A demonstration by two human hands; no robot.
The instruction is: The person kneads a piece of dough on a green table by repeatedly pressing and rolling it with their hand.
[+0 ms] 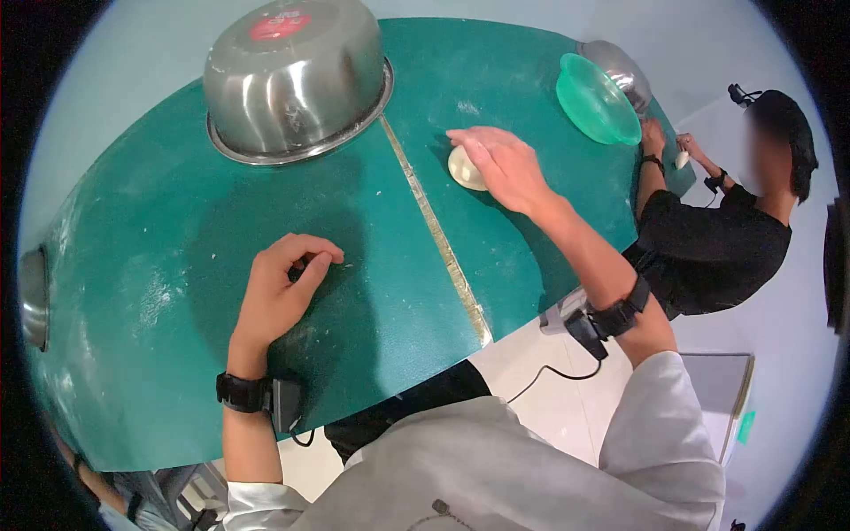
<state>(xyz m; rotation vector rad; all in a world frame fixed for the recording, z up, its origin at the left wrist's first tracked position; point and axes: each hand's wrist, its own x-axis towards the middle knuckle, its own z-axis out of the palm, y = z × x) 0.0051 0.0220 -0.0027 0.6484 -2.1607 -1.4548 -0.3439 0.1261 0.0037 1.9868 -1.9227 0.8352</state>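
My right hand (503,166) lies over a pale, round piece of dough (464,170) on the green table (345,203), right of the seam. Its palm and fingers cover the dough's upper right side, and the fingers stretch out to the left. Over the table's left part, my left hand (288,281) is curled, with thumb and fingertips close together. Whether anything small is between those fingertips cannot be made out. A dark band with a small device sits on each of my wrists.
An upturned steel basin (297,80) stands at the back left. A green plastic bowl (598,99) and another steel bowl (620,71) are at the back right. At the right, a co-worker (722,239) in black holds something white. Another steel vessel (35,296) is at the far left.
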